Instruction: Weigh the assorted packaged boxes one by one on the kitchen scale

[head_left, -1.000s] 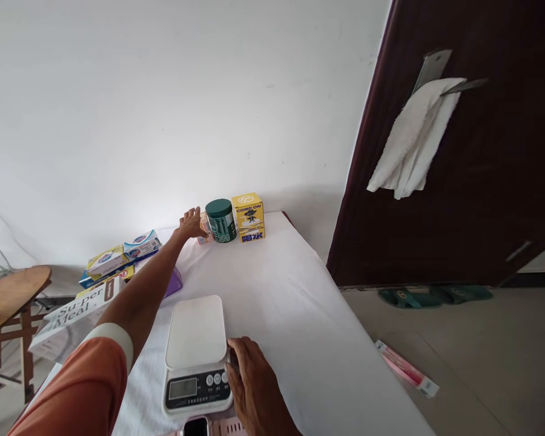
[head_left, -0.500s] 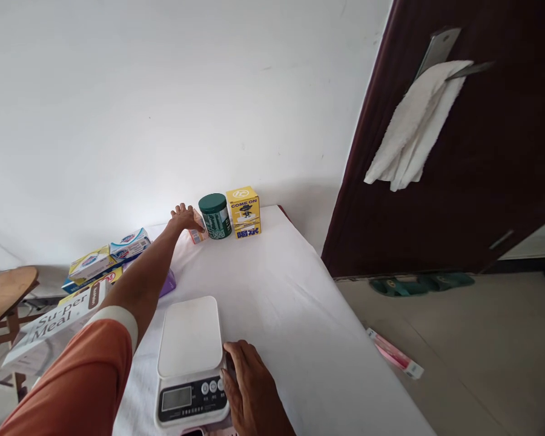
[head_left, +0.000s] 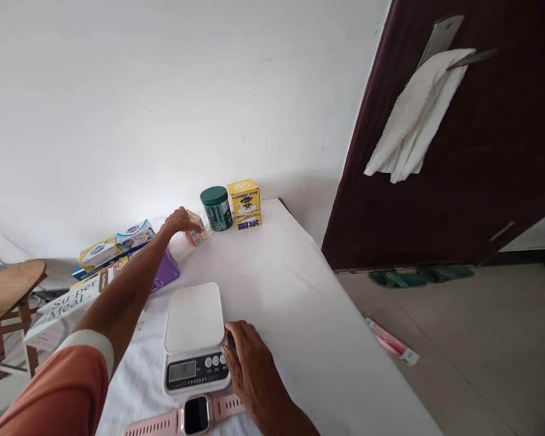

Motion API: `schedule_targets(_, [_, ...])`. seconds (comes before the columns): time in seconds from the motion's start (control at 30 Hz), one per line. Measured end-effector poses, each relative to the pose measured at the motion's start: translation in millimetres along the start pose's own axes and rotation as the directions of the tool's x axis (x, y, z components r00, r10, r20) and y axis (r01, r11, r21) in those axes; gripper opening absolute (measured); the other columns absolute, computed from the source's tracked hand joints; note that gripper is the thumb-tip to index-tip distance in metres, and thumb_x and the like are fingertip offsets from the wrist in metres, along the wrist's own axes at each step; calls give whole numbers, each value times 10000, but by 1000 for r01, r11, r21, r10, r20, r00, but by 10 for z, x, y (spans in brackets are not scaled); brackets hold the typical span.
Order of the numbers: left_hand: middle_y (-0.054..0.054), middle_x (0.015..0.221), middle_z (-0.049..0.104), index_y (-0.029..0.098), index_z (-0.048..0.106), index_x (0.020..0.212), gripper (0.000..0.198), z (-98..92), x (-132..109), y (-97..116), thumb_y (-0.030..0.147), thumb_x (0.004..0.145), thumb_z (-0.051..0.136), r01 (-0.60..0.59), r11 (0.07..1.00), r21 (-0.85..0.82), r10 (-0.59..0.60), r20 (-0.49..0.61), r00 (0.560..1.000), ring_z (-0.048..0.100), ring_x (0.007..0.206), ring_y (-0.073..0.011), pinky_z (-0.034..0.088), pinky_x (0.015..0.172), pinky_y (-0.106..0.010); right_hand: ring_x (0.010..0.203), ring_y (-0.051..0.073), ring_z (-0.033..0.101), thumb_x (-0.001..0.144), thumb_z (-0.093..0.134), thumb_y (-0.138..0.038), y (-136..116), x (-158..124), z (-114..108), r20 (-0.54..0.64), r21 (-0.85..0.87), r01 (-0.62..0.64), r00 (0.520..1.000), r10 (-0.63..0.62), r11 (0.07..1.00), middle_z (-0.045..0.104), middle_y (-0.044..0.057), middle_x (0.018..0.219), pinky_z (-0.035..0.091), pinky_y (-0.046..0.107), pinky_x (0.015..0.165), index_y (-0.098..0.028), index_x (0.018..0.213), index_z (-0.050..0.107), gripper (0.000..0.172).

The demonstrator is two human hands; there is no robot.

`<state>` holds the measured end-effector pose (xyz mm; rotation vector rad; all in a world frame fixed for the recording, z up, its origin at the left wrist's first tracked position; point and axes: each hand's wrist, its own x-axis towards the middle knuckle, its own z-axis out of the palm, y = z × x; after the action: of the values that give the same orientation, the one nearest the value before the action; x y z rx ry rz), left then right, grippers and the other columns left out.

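Observation:
At the table's far left end, my left hand point(head_left: 178, 221) is closed around a small orange-and-white box point(head_left: 195, 229), with the thumb across its front. Right of that box stand a green lidded tub point(head_left: 217, 209) and a yellow box point(head_left: 244, 204) marked "COME ON". A white digital kitchen scale point(head_left: 195, 321) lies nearer me, its platform bare. My right hand point(head_left: 252, 366) rests along the scale's right edge, fingers stretched out and touching it. Just below the scale is a pink-strapped smartwatch point(head_left: 196, 415).
Left of the table's middle are a white "Super Meal" box point(head_left: 68, 312), a purple box point(head_left: 166, 270) and several soap boxes point(head_left: 100, 252). A wooden stool point(head_left: 13, 287) stands beyond. Right: a dark door point(head_left: 472, 151) with a towel point(head_left: 420, 115), slippers point(head_left: 399, 278), and a pink-white box point(head_left: 393, 342) on the floor.
My left hand has closed from spread fingers onto the small box, which now sits tilted. The view has shifted, revealing the watch more fully. My right hand stays by the scale.

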<state>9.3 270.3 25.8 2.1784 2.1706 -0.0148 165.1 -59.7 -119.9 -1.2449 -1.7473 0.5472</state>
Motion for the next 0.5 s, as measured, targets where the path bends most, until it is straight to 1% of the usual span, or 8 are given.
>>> schedule_targets(0.13, [-195,1310,605,168,468,1232,839,-192,-486,-104,609,609,817,1,1000,10,0,-101,995,594,1214,-362,485,871,-377,913,233,622,922,477,-92,31,8,23,1,-11,-2,1000,2,1000,638,84,1008,539,379,795,-200,1109,539,224])
schedule_targets(0.2, [-185,1290,605,180,473,1199,802,-309,-803,-159,621,616,802,-54,998,30,58,-159,986,597,1196,-364,486,877,-386,933,240,624,926,486,-112,40,23,6,29,8,-7,1000,7,1000,650,99,1025,538,386,815,-185,1113,556,213])
schedule_targets(0.27, [-156,1230,621,198,484,1151,746,-396,-1161,-207,633,626,787,-148,988,45,154,-193,969,620,1129,-351,489,853,-388,953,242,631,921,494,-125,42,40,-22,58,35,-24,998,22,999,660,111,1050,534,389,841,-176,1109,568,208])
schedule_targets(0.3, [-141,1194,628,205,488,1134,728,-419,-1348,-226,642,631,780,-196,980,43,201,-191,961,630,1088,-341,491,833,-386,954,241,636,914,501,-129,41,48,-38,68,48,-35,997,32,998,664,112,1058,532,387,850,-176,1102,572,206])
schedule_targets(0.37, [-112,1127,641,211,498,1121,722,-413,-1714,-252,664,629,774,-276,961,22,276,-152,949,640,1017,-322,491,796,-385,951,233,647,903,510,-144,37,61,-66,85,76,-60,995,53,995,670,106,1069,528,379,861,-182,1083,576,195])
schedule_targets(0.43, [-96,1099,648,213,508,1141,747,-344,-2045,-265,667,614,782,-341,940,-1,339,-101,935,641,990,-318,489,785,-392,943,225,655,904,506,-167,27,70,-87,105,106,-80,992,69,991,674,97,1066,526,370,863,-191,1069,572,180])
schedule_targets(0.5, [-93,1122,650,219,513,1175,759,-242,-2317,-278,647,612,788,-388,921,-17,387,-58,920,639,1010,-326,489,805,-408,938,218,658,908,496,-190,13,77,-103,124,126,-95,989,79,987,678,90,1054,523,365,864,-198,1061,566,168])
